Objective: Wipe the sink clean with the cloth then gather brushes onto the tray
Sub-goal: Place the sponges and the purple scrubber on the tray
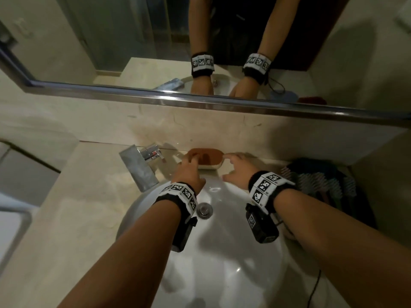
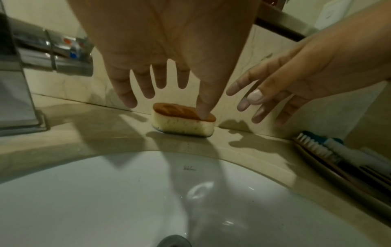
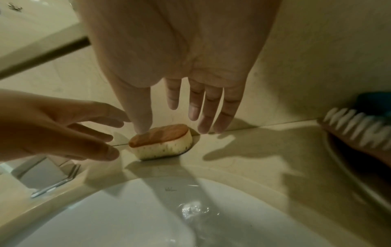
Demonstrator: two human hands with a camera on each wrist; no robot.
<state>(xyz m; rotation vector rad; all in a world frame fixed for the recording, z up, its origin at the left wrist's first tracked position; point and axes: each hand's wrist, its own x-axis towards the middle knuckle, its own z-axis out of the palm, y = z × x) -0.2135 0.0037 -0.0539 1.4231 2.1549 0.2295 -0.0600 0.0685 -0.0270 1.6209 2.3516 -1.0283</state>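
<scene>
The brush (image 1: 208, 160) lies on the tabletop (image 1: 89, 207), long axis along the back wall; the left hand (image 1: 189, 172) and right hand (image 1: 239, 172) are spread, grasping nothing.

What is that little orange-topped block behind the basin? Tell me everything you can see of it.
It looks like a sponge: an oblong block with rounded ends, a rusty orange top layer over a thicker, speckled cream body. It lies flat on the beige counter behind the sink, close against the back wall. Both hands reach toward it, fingers spread; whether any fingertip touches it is unclear.
</scene>
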